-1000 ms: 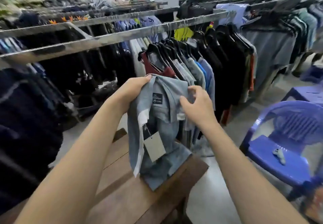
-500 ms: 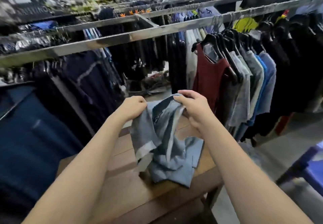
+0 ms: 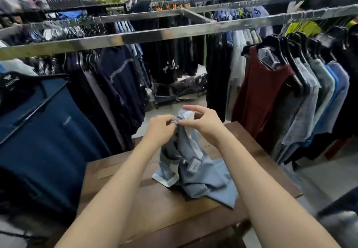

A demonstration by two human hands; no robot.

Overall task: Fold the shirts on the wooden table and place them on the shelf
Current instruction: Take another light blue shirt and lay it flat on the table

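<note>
Head view. Pinching top end of grey-blue shirt with left hand and right hand, almost touching, above far edge of wooden table. Left: fingers curled tight round a rolled edge of fabric. Right: thumb and forefinger nipping the pale lining, other fingers fanned loose. Collar or hem corner, cannot tell which.

Rest of shirt: crumpled heap on table's right half, near its middle, unfolded. Long axis: from the pinch down and toward table's near right corner. Directly below the fingers, equally near both hands.

Likely next: spread hands apart along the held edge, then lay shirt flat on table before any fold. Risk: twisted fabric under the heap.

Beyond table's far edge: chrome rail with hanging garments. No shelf made out.
</note>
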